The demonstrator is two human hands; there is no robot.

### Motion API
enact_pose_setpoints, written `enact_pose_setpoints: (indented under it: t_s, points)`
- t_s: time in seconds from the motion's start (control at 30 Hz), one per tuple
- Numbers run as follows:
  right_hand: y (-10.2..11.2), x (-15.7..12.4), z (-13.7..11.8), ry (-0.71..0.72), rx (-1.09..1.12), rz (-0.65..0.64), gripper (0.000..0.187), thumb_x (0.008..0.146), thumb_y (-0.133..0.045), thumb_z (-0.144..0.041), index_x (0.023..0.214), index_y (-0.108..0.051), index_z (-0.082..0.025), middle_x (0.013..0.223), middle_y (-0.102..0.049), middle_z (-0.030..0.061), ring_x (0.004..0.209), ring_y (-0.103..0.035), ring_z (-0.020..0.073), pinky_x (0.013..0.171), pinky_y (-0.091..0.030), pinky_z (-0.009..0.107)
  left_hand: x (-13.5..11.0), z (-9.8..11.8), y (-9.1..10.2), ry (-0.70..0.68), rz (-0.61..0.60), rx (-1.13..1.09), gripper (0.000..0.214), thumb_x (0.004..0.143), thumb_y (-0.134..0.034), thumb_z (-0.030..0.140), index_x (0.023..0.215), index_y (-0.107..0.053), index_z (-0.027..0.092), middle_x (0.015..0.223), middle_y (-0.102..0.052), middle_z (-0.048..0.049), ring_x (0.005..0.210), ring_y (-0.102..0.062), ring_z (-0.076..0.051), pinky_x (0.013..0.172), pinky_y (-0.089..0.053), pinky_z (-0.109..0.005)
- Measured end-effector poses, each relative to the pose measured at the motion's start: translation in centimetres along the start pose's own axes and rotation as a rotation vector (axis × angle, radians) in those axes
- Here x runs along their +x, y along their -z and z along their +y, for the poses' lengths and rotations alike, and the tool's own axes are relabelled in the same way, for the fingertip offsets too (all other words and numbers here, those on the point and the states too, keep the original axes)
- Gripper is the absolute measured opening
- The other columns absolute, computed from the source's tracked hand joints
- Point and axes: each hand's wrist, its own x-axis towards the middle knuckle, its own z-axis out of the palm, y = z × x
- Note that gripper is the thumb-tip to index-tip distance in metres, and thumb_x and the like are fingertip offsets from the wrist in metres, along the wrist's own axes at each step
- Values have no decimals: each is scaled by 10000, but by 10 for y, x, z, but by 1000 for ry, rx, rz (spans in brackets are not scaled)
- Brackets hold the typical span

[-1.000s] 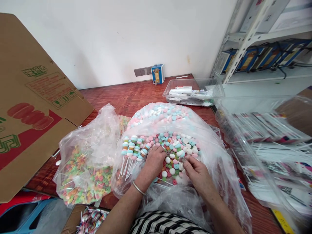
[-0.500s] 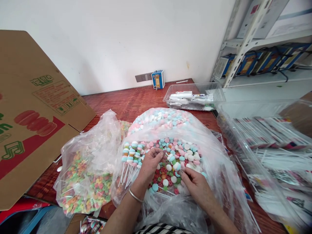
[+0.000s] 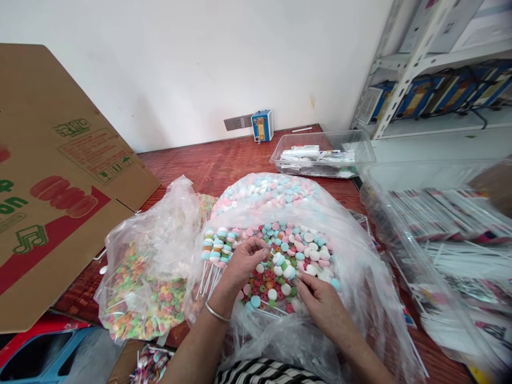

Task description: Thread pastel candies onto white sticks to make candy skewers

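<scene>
A candy skewer (image 3: 283,265) of white, blue and green pieces slants between my hands over the loose candies. My left hand (image 3: 248,260) is closed in a pinch at its upper left end. At the lower right end, my right hand (image 3: 320,296) pinches it between thumb and fingers. Beneath lie pink, white and blue candy discs (image 3: 314,256) mixed with small coloured candy rings (image 3: 260,282), in an opened clear plastic bag (image 3: 352,266). Left of my left hand rest several threaded candy skewers (image 3: 218,246) with their white sticks (image 3: 206,280) towards me. My fingers partly hide the held stick.
A bag of candy rings (image 3: 160,304) lies on the left, beside a large cardboard box (image 3: 76,160). Clear plastic bins (image 3: 324,140) with packaging stand at the back and right. A small blue-and-white device (image 3: 262,127) stands by the wall socket (image 3: 238,122). Shelving (image 3: 404,74) rises at the right.
The view has shifted slightly. Both hands stay at the candy skewer, which now lies a little flatter between them. The loose candies look much the same.
</scene>
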Motion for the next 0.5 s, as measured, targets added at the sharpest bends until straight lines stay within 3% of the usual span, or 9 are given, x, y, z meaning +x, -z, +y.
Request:
enact_pose_setpoints:
  t_s: [0.3, 0.5]
  points:
    - [1, -1, -1, 4, 28, -18, 337, 887, -396, -418, 669, -538, -203, 637, -508, -7, 647, -489, 182, 610, -362, 273, -3, 1, -2, 66, -20, -148, 199, 725, -743, 309, 759, -621, 156, 724, -589, 16, 649, -529, -97, 644, -417, -227]
    - [2, -1, 0, -4, 27, -11, 339, 893, -404, -422, 663, -527, -206, 635, -494, -12, 645, -482, 178, 608, -359, 271, -2, -4, -4, 84, 44, -203, 220, 710, -759, 306, 831, -651, 158, 775, -607, 6, 644, -541, -95, 648, -429, -233]
